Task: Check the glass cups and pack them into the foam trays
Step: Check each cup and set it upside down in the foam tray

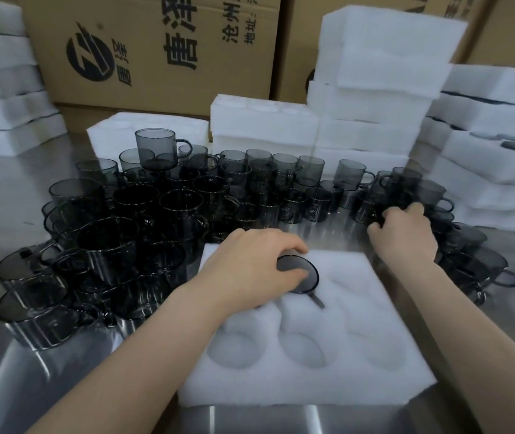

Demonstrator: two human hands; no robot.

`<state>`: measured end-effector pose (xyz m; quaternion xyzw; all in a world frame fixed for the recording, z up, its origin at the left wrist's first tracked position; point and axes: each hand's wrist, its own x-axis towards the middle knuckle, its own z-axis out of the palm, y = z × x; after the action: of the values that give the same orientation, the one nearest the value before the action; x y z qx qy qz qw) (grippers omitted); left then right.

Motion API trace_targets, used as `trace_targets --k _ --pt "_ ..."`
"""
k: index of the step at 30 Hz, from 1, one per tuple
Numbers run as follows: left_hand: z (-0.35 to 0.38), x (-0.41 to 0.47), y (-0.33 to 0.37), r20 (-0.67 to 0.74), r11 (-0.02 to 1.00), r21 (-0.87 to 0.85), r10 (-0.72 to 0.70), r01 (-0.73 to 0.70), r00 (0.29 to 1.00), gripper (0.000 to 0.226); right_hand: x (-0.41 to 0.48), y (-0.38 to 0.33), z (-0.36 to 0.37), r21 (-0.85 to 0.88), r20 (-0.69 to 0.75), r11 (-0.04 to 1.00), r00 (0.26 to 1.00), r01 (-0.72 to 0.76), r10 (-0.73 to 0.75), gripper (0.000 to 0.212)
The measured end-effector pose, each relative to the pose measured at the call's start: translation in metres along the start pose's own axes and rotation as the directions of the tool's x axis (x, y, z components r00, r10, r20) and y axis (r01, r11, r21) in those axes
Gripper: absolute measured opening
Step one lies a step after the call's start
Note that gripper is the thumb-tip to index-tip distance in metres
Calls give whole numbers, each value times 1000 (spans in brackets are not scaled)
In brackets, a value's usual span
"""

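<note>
Your left hand (249, 264) had its fingers curled over the rim of the glass cup (300, 274), holding it tilted in a back-row pocket of the foam tray (375, 371). The mouth faced you and the handle pointed to the tray's near right, so it likely needed only righting and pressing down. Your right hand (406, 236), just past the tray's far right corner, curled round a second cup (372, 208) packed against its neighbours, while the tray's front pockets lay open.

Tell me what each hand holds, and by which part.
The left hand grips a smoky grey glass cup by its body, handle free, over the white foam tray. The right hand seems to grip another grey cup; which part is hidden.
</note>
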<state>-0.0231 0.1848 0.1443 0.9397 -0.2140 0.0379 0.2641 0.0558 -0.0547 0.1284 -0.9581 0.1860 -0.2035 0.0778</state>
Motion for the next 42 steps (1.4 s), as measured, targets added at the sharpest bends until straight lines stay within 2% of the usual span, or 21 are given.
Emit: trace_targets --k 10,15,17,20,23,26,29,31,33,36,39,42 --pt "3 0 -2 -35 1000 7 16 -16 999 32 5 14 1 97 -18 994 999 52 -50 26" --pt "5 1 -4 -53 1000 5 23 -22 998 31 10 22 -1 230 -61 973 998 14 0 22" --pt "6 2 -5 -61 1000 6 26 -26 998 31 10 23 -4 253 -37 968 999 3 7 20" --pt "7 2 -6 -70 999 11 36 -35 997 29 5 23 -10 204 40 979 998 31 -40 11" --pt "6 2 -4 -116 998 -8 68 -70 991 27 -4 20 -23 239 -10 965 995 103 -104 13" --pt "4 1 -1 -240 994 -32 98 -109 966 37 -17 4 -48 455 -105 872 983 181 -150 12" --pt "2 -3 2 -285 989 -92 85 -116 955 71 -39 -26 -70 725 -94 647 965 234 -245 13" --pt "0 -3 5 -270 979 -169 61 -110 961 99 -56 -47 -77 837 -66 480 919 263 -388 15" --pt "0 -2 6 -313 968 -225 38 -113 949 109 -69 -62 -78 899 -40 356 857 255 -513 17" --pt "-2 0 3 -400 963 -259 -42 -69 916 90 -77 -70 -69 935 -20 276 810 223 -587 18" --pt "-2 -2 1 -407 963 -266 -76 -39 910 67 -75 -68 -61 940 -19 273 829 206 -558 31" --pt "0 -3 2 -438 954 -288 -50 -88 897 53 -74 -63 -55 948 42 285 831 142 -554 47"
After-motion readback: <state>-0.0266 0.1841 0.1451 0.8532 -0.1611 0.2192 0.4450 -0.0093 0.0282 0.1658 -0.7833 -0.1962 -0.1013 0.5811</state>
